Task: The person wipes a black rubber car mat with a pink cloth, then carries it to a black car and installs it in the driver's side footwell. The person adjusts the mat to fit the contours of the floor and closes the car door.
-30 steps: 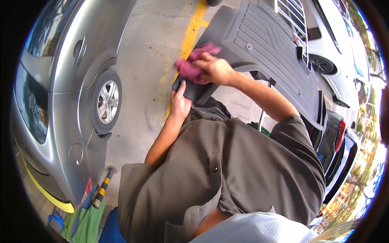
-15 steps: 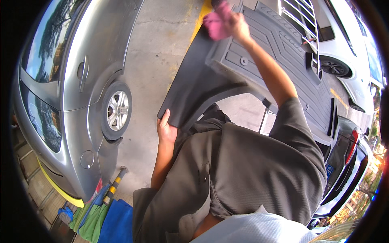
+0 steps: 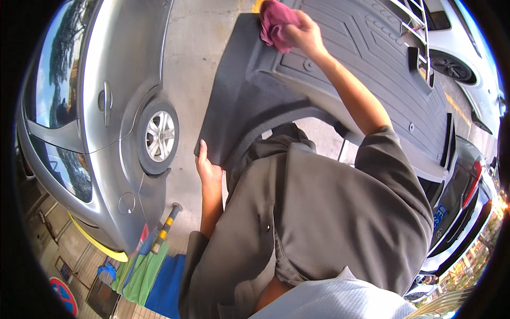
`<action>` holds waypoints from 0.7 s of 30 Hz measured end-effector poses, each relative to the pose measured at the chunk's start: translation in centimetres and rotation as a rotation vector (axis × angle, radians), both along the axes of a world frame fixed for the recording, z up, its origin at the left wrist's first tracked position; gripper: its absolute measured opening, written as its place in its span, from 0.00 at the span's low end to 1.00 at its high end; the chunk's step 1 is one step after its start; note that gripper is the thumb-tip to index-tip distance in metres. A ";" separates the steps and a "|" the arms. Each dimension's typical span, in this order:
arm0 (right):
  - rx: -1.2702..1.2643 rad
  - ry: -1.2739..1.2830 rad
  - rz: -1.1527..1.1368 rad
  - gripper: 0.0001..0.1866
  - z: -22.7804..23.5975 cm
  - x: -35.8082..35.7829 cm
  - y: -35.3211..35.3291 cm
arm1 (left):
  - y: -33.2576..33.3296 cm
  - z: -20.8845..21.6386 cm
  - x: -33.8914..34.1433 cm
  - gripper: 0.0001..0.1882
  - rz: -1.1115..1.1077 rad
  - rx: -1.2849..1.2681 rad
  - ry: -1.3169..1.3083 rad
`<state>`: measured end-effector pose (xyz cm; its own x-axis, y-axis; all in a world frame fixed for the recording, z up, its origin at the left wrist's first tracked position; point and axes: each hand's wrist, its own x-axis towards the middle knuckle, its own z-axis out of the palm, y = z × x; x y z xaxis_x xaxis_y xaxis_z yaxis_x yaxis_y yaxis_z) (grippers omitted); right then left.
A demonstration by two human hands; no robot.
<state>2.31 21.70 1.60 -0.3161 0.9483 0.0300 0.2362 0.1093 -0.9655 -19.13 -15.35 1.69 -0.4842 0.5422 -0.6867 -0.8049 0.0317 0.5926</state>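
A large dark grey moulded car mat (image 3: 340, 64), ribbed and raised in places, spreads in front of me. Its smooth flap (image 3: 228, 90) reaches toward my left, above a curved cut-out. My left hand (image 3: 209, 169) grips the flap's near left corner, thumb on top and the other fingers hidden beneath. At the flap's far end, my right hand (image 3: 305, 34) holds a bunched dark pink cloth (image 3: 275, 26) against the mat's surface. My right arm stretches across the mat.
A silver car (image 3: 114, 106) stands close on my left. White rack bars (image 3: 417, 18) and a white car (image 3: 462, 80) are at the far right. Another car's rear (image 3: 457, 196) is nearer right. Green (image 3: 149, 276) and blue cloths (image 3: 167, 284) hang by a striped post (image 3: 166, 228).
My right hand and the cloth have come slightly nearer along the mat, uncovering more of the flap's far edge. My left hand keeps its hold on the corner. The whole view has shifted a little.
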 end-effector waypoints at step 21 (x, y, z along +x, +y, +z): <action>-0.399 -0.340 0.609 0.25 2.8 11.8 -9.3 | -0.5 -2.6 -0.3 0.22 -0.051 -0.006 0.017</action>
<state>14.08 12.39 4.43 -0.7124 0.5248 -0.4660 0.5345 -0.0246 -0.8448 -19.39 -15.82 -0.93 -0.4677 0.5628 -0.6815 -0.7917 0.0760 0.6061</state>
